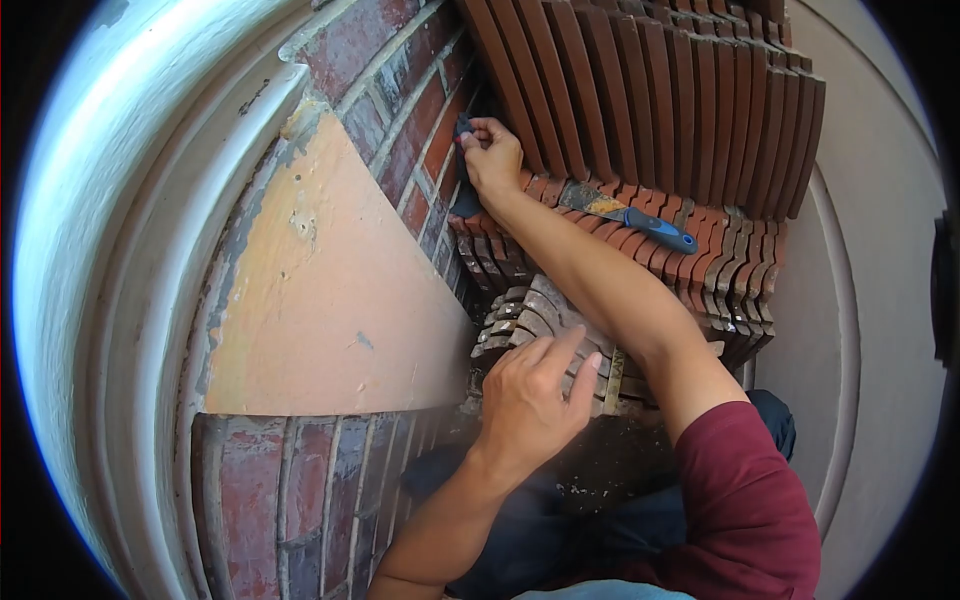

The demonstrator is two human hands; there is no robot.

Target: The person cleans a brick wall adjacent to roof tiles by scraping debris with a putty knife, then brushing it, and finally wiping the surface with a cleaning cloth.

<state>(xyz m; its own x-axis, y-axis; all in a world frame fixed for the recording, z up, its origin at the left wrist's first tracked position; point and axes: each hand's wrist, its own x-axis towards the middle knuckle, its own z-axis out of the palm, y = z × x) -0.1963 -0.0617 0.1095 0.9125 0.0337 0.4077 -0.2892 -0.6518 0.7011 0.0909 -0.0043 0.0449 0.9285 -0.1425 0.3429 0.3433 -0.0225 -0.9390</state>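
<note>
My right hand (490, 158) reaches up beside the brick wall. Its fingers are closed on a small dark object with a reddish spot (462, 135); its kind is not clear, as part of it is hidden. My left hand (535, 395) hangs in the air lower down, fingers apart and nothing in it. Behind that hand lies a stack of pale, dusty curved tiles (545, 310). A putty knife (640, 222) with a blue and black handle and a stained blade rests on the red roof tiles (690, 250), to the right of my right forearm.
Tall rows of brown tiles (660, 100) stand at the back. On the left are the brick wall (400, 130), a peach plastered patch (330, 290) and a white curved moulding (130, 300). A pale panel (800, 400) bounds the right side. A yellowish measuring strip (614, 380) shows near my left hand.
</note>
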